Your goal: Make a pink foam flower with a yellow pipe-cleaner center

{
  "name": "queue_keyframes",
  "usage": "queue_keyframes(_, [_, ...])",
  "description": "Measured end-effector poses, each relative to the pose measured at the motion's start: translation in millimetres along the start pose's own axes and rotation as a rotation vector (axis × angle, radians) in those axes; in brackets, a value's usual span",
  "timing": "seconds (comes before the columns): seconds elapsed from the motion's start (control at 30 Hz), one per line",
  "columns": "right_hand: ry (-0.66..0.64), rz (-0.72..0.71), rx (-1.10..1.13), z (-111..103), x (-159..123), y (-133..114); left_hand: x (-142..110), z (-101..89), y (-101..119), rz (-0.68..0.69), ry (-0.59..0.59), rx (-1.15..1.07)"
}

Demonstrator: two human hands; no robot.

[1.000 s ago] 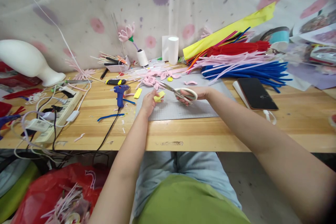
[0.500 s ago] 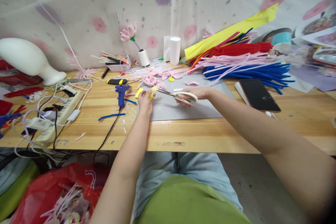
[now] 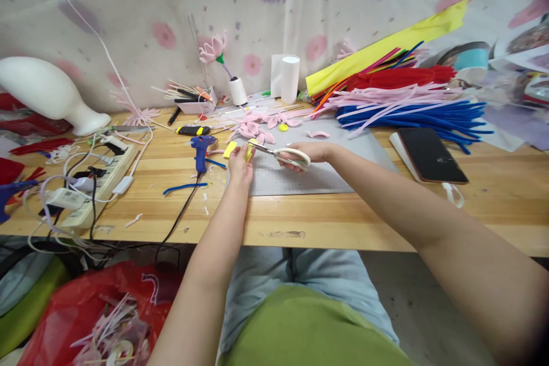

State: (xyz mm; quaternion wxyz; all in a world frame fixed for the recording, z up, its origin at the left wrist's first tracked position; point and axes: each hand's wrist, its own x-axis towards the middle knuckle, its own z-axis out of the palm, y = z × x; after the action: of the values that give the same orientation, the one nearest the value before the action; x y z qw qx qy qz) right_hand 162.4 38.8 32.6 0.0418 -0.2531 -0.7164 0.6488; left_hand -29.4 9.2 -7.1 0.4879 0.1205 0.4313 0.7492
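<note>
My left hand (image 3: pixel 241 164) pinches a small strip of yellow paper (image 3: pixel 230 150), parts of which show on both sides of the fingers. In my right hand (image 3: pixel 309 152) are cream-handled scissors (image 3: pixel 297 158), their blades pointing left at the yellow strip. The tips reach the piece by my left fingers; whether the blades are closed on it I cannot tell. Both hands are above a grey cutting mat (image 3: pixel 295 183). Just behind them lie pink fuzzy petals (image 3: pixel 253 128) and a small yellow disc (image 3: pixel 283 127).
Left of my left hand stand a blue glue gun (image 3: pixel 199 151) and a utility knife (image 3: pixel 193 130). A power strip (image 3: pixel 103 189) with tangled cables is farther left. Bundles of blue pipe cleaners (image 3: pixel 412 117) and a phone (image 3: pixel 431 154) lie to the right. A pink flower (image 3: pixel 213 48) rises behind.
The scissors in my right hand have moved left, closer to my left hand and over the yellow strip. My left hand keeps its pinch. The whole view has shifted slightly.
</note>
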Motion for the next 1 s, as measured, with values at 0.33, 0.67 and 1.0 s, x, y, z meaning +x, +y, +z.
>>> queue_keyframes(0.33, [0.049,0.03,-0.002,1.8,3.1,-2.3,-6.4,4.4,5.8,-0.051,0.046,-0.057])
queue_keyframes(0.67, [0.135,0.12,0.003,3.1,8.2,-1.1,-8.0,5.2,5.9,-0.067,0.027,-0.093])
queue_keyframes(1.0, [0.484,-0.033,-0.049,-12.4,-32.4,-0.1,4.0,-5.0,-3.5,0.093,-0.127,0.387])
